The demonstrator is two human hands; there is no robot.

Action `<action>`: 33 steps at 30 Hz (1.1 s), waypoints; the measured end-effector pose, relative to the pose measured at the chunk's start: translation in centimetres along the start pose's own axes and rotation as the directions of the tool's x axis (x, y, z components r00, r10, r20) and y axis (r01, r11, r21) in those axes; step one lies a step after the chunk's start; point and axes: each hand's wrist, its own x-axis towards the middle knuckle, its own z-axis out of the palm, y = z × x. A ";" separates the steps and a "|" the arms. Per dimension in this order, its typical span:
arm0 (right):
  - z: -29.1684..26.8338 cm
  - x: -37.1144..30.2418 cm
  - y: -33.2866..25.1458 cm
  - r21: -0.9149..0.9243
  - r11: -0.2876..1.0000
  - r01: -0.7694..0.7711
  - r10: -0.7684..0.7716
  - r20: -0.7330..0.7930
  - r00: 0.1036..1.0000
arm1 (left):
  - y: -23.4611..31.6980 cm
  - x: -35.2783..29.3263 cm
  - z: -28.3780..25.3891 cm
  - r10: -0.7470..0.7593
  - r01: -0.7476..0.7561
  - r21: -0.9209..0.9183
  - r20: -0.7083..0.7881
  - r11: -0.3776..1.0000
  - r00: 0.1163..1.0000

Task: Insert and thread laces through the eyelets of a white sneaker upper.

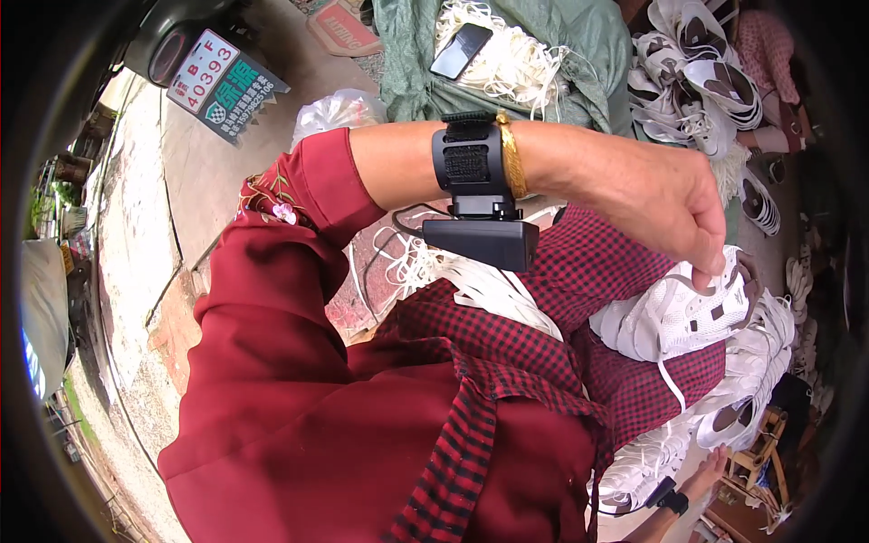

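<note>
lacing is the step judged to be in hand: the left hand (674,204), coming in from nine o'clock, is pinched shut on the upper edge of a white shoe (674,317) at about three o'clock. for this to go well, the shoe would best be kept steady on the lap while the lace (672,380) is drawn, and the pull should be kept straight so that nothing frays. the right hand (706,472) is seen only small at five o'clock, near the lower rim; whether its fingers are open or closed cannot be told.

the shoe is white mesh with small dark openings, resting on a red checked apron (625,271); a thin white lace hangs from it. more white shoes (706,72) are piled at one o'clock, and loose laces (507,54) with a phone (460,50) on them lie at twelve. a black wrist device (475,195) and a gold bangle (511,154) are worn on the left forearm.
</note>
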 end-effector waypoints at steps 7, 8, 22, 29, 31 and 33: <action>5.5 -24.8 -37.8 0.802 0.596 0.048 -0.615 0.416 0.670 | -0.2 4.0 7.9 0.144 -0.222 0.262 0.286 0.939 0.947; 6.4 -26.6 -38.4 0.781 0.624 0.022 -0.617 0.476 0.627 | -0.7 4.0 8.4 0.144 -0.197 0.190 0.258 0.962 0.955; 9.9 -24.0 -34.2 0.710 0.694 0.117 -0.666 0.572 0.479 | -2.8 4.0 7.8 -0.084 0.037 0.161 0.298 0.986 0.951; 9.4 -22.3 -34.7 0.724 0.686 -0.072 -0.622 0.635 0.458 | -2.7 5.3 8.7 -0.187 0.151 0.167 0.222 0.974 0.957; 9.8 -21.5 -33.8 0.760 0.642 0.103 -0.692 0.515 0.506 | -3.8 5.3 9.0 -0.199 0.171 0.151 0.199 0.974 0.959; 10.2 -21.0 -33.2 0.769 0.635 0.074 -0.662 0.493 0.564 | -4.6 5.6 9.4 -0.008 -0.031 0.210 0.183 0.977 0.983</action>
